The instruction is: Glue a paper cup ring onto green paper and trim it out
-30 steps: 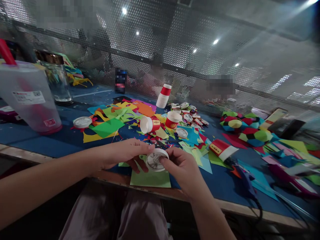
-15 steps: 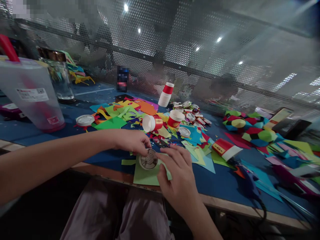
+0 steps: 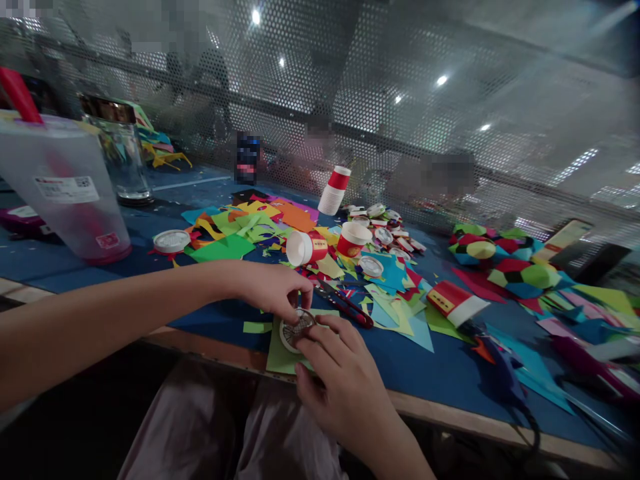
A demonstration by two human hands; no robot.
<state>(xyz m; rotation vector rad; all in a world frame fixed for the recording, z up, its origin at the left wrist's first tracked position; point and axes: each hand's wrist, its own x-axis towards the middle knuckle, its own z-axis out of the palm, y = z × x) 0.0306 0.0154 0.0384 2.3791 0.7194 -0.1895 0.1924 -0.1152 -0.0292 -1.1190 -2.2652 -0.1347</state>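
Note:
A small round disc (image 3: pixel 299 329) with a raised white rim and a dark pattern inside lies on a light green paper sheet (image 3: pixel 278 361) by the table edge. It looks like a cut-off paper cup bottom. My left hand (image 3: pixel 273 288) comes in from the left, its bent fingertips pinched at the disc's upper edge. From the right, my right hand (image 3: pixel 345 383) curls its fingers over the disc's right side, with the thumb lower down near the sheet. Red-handled scissors (image 3: pixel 353 308) lie just beyond my right hand.
A tipped red-and-white paper cup (image 3: pixel 306 248) and an upright cup (image 3: pixel 354 239) stand among coloured paper scraps (image 3: pixel 250 223). At left are a plastic cup (image 3: pixel 65 193) and a glass bottle (image 3: pixel 123 153). A dark glue gun (image 3: pixel 503 370) with a cord lies at right.
My right hand has shifted left and down, its fingers now closer together over the disc. My left hand has moved slightly right. More of the scissors shows.

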